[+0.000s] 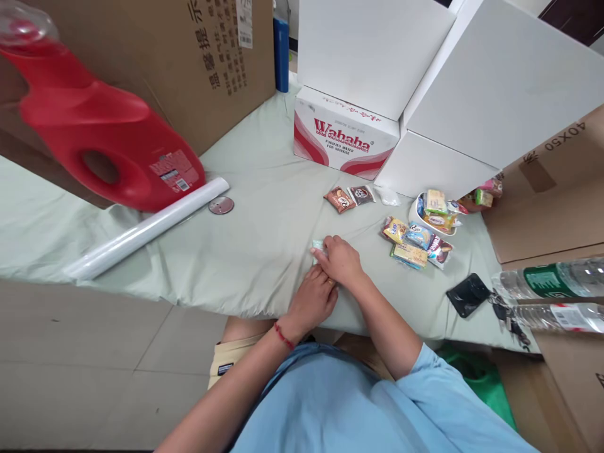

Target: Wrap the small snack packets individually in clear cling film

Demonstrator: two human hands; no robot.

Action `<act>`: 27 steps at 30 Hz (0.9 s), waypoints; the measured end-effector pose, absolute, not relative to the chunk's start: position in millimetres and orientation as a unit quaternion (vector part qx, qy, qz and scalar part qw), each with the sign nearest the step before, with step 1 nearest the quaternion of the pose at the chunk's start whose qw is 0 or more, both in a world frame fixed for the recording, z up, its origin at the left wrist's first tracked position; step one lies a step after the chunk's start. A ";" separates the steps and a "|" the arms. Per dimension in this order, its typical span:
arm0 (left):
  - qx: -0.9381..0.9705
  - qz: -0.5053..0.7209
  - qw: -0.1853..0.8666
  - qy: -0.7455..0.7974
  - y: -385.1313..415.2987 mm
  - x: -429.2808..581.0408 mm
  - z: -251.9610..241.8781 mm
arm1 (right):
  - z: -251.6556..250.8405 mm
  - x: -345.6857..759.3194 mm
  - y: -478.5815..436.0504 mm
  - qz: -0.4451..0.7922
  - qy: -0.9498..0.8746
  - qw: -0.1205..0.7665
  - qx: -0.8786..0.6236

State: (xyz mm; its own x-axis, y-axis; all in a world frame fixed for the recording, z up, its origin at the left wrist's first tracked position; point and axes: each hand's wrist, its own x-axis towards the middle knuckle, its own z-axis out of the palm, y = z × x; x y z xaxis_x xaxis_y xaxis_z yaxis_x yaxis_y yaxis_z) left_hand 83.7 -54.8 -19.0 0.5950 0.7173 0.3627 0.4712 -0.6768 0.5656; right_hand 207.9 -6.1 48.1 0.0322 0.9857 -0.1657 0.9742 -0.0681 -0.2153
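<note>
Near the table's front edge, a small pale green packet (pixel 318 244) shows partly beneath the fingers of my right hand (pixel 343 260). That hand is closed on it, with the thumb along its near side. My left hand (pixel 313 298), with a red bracelet at the wrist, rests just below and touches the right one. Its fingers are bent and pressed together, and what they hold, if anything, is hidden. Beyond the hands lie a brown snack packet (pixel 340 199) and a darker snack packet (pixel 362 195), beside a crumpled clear wrapper (pixel 387 196).
Several wrapped snacks (pixel 409 255) lie right of my hands, before a white bowl (pixel 415 212) of more snacks. A black pouch (pixel 468 294) with keys and plastic bottles (pixel 552 280) are far right. Leftward are a white roll (pixel 155 228), a round disc (pixel 221 205) and a red jug (pixel 94 126).
</note>
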 end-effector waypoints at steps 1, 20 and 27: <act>0.861 0.307 0.211 0.346 -57.6 78.4 -18.4 | 46.2 206.1 -8.8 0.129 -0.686 0.028 -0.715; 0.701 0.467 0.199 0.502 -58.6 59.7 -24.9 | 54.7 201.2 -28.2 0.127 -0.689 -0.039 -0.713; 0.698 0.440 0.231 0.516 -58.9 59.3 -20.2 | 61.4 290.9 -71.7 0.189 -0.622 0.231 -0.724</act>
